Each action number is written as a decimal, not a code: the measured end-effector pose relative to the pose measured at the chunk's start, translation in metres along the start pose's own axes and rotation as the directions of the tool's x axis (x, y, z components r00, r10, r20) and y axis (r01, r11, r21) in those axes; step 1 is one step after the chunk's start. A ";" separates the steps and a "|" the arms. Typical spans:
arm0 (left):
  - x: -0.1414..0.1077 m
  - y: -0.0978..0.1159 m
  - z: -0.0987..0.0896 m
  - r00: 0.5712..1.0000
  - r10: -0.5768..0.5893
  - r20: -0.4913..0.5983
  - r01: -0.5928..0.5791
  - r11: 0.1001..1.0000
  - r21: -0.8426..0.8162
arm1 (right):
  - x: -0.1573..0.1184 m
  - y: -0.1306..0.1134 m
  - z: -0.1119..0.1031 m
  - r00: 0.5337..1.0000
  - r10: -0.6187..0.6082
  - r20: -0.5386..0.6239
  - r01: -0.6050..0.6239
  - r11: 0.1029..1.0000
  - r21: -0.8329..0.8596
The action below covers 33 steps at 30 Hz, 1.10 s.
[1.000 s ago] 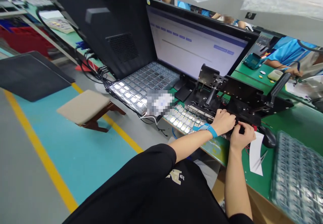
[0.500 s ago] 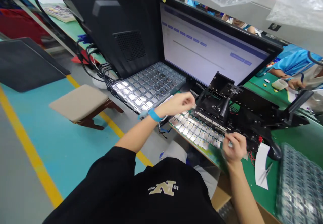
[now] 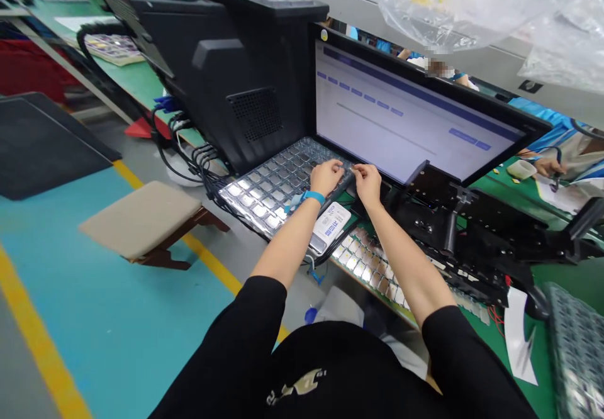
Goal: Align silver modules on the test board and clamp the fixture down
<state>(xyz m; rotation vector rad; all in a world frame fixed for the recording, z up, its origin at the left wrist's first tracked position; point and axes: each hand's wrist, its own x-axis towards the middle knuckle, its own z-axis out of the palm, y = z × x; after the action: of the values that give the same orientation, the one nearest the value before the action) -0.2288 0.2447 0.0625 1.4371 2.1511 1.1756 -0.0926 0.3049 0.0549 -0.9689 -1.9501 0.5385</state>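
Observation:
My left hand, with a blue band at its wrist, is over the right part of a clear compartment tray that holds rows of flat silver pieces. Its fingers are curled, and anything between them is too small to make out. Close beside it, at the tray's right edge, my right hand has thumb and fingertips pinched together on something tiny I cannot identify. Rows of small silver boards lie on the green bench below my right forearm. A white labelled device sits between tray and boards.
A lit monitor stands behind my hands. The black clamp fixture is to the right, near white paper with tweezers and another clear tray. A person's hand works at the far right.
Both hands have left the silver boards and fixture and come together over the tray at the upper left. My right hand moved far left and forward. The view has shifted slightly.

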 end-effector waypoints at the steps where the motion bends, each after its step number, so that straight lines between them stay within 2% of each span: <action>1: 0.000 -0.002 0.001 1.000 0.010 -0.011 -0.010 1.000 0.019 | 0.005 0.004 0.007 1.000 -0.006 0.021 0.007 1.000 -0.015; 4: 0.002 -0.007 0.004 0.999 0.033 -0.041 -0.029 0.996 0.082 | 0.012 0.008 0.020 0.996 -0.027 0.086 0.034 0.997 -0.070; 8: 0.004 -0.009 0.007 0.996 0.045 -0.072 -0.031 0.984 0.177 | 0.011 0.009 0.024 0.988 -0.036 0.153 0.059 0.987 -0.151; 19: -0.001 -0.005 0.004 0.997 0.074 0.006 -0.072 0.938 0.340 | 0.005 -0.004 0.013 0.957 0.098 0.274 -0.010 0.952 -0.306; 26: -0.006 0.000 0.005 0.989 0.124 0.080 -0.147 0.876 0.460 | -0.007 -0.012 0.002 0.894 0.173 0.414 -0.025 0.941 -0.338; 30: -0.008 0.005 0.003 0.984 0.138 0.109 -0.174 0.850 0.497 | -0.028 -0.035 -0.011 0.883 0.184 0.431 -0.042 0.947 -0.319; 32: -0.007 0.005 0.002 0.984 0.132 0.123 -0.177 0.843 0.508 | -0.055 -0.058 -0.027 0.900 0.117 0.420 -0.004 0.966 -0.259; 33: -0.006 0.005 0.001 0.984 0.130 0.126 -0.176 0.841 0.512 | -0.074 -0.070 -0.039 0.909 0.022 0.416 0.061 0.981 -0.186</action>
<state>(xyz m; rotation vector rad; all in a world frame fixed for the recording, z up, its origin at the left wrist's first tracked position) -0.2217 0.2407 0.0644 1.8670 2.4443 0.5620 -0.0659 0.2035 0.0850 -1.0149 -2.4310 0.5862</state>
